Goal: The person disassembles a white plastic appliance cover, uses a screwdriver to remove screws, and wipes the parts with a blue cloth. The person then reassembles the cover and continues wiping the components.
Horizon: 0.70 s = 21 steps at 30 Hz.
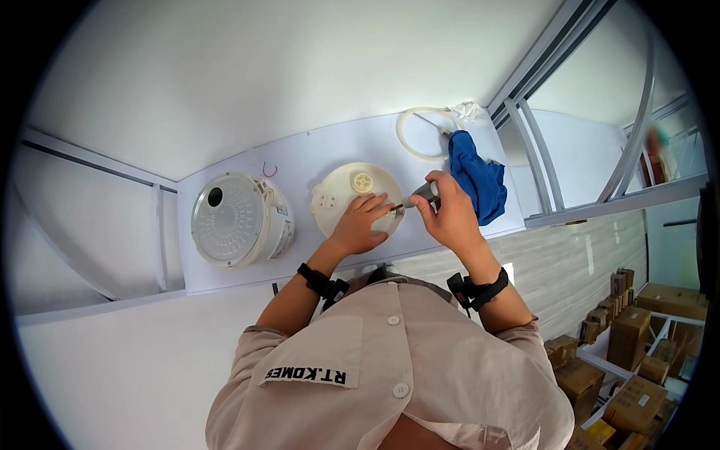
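A round cream plastic lid (pixel 336 182) lies flat on the table, with a small spoked round piece (pixel 363 182) in its upper part. My left hand (pixel 361 227) rests on the lid's lower right area, fingers spread. My right hand (pixel 453 217) is closed around the grey handle of a screwdriver (pixel 425 193). Its shaft points left and down to the lid's right rim, close to my left fingertips. Whether a screw sits under the tip is too small to tell.
Left of the lid stands a white drum-shaped appliance (pixel 231 220) with a dark round hole in its top; a thin red wire (pixel 268 171) lies behind it. A blue cloth (pixel 477 180), a cream ring (pixel 403 135) and crumpled white tissue (pixel 469 112) are at right. Metal frames flank the table (pixel 307 146).
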Tool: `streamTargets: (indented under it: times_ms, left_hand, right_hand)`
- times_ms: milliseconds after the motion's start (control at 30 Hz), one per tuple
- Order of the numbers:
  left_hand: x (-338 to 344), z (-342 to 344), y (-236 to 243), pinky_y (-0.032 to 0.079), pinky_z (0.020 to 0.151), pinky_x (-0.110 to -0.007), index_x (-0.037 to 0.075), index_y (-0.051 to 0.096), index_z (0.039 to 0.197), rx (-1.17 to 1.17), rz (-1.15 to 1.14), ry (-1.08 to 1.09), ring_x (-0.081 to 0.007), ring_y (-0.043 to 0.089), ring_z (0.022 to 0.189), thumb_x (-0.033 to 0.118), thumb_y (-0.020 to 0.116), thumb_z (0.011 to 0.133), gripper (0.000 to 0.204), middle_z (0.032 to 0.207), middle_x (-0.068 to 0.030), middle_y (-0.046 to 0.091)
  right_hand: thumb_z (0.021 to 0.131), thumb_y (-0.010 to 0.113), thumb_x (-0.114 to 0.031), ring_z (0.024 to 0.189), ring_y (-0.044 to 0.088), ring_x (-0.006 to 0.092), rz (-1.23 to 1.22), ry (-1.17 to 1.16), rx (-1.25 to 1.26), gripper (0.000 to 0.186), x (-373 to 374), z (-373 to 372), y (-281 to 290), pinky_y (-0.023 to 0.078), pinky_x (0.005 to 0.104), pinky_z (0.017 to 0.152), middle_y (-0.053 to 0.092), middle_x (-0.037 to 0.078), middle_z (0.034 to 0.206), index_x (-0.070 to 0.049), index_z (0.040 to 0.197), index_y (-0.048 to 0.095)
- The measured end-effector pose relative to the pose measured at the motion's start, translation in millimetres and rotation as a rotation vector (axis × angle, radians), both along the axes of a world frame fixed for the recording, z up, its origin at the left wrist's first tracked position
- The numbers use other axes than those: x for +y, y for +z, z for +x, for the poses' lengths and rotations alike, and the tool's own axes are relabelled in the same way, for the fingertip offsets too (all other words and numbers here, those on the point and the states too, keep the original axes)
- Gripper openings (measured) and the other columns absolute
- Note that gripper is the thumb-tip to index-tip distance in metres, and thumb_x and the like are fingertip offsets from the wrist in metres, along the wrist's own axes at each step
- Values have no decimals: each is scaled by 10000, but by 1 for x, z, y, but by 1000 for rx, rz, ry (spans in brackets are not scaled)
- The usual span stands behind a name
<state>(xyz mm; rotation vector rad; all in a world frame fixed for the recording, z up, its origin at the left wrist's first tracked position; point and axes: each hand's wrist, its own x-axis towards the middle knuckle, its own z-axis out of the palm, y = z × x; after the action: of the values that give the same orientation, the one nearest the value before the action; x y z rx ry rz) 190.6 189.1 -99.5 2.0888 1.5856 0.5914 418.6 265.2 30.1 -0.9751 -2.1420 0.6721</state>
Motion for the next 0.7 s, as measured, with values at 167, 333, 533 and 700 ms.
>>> streamTargets:
  times_ms: [167, 333, 533, 700]
  left_hand:
    - [0, 0, 1, 323, 1246, -451, 184, 598, 1487, 3, -9, -1, -337, 393, 1495, 249, 771, 816, 696, 1628, -105, 464]
    - [0, 1, 1, 325, 1245, -452, 184, 603, 1484, 10, -10, -3, -342, 391, 1495, 250, 768, 818, 689, 1626, -106, 465]
    - [1, 1, 3, 325, 1246, -457, 182, 608, 1479, 7, -13, -7, -343, 388, 1493, 252, 767, 820, 682, 1625, -105, 465]
    - [2, 0, -1, 316, 1253, -457, 175, 608, 1483, 13, -9, -11, -348, 387, 1490, 261, 766, 820, 687, 1631, -104, 460]
  right_hand:
    - [917, 799, -140, 788, 699, 376, -25, 33, 1, 365, 1, 0, 2, 549, 439, 676, 673, 194, 997, -9, 1168, 569]
    - [906, 788, -111, 796, 695, 376, -29, 87, -5, 354, 1, 0, 6, 550, 438, 695, 668, 193, 1022, -15, 1167, 568]
    - [879, 791, -83, 832, 669, 377, 94, 103, -8, 397, 2, -2, 8, 540, 435, 703, 628, 175, 1076, -43, 1226, 603]
    - [839, 814, -33, 905, 646, 369, 62, 224, -52, 468, 3, -6, 14, 542, 431, 770, 627, 151, 1110, -65, 1271, 635]
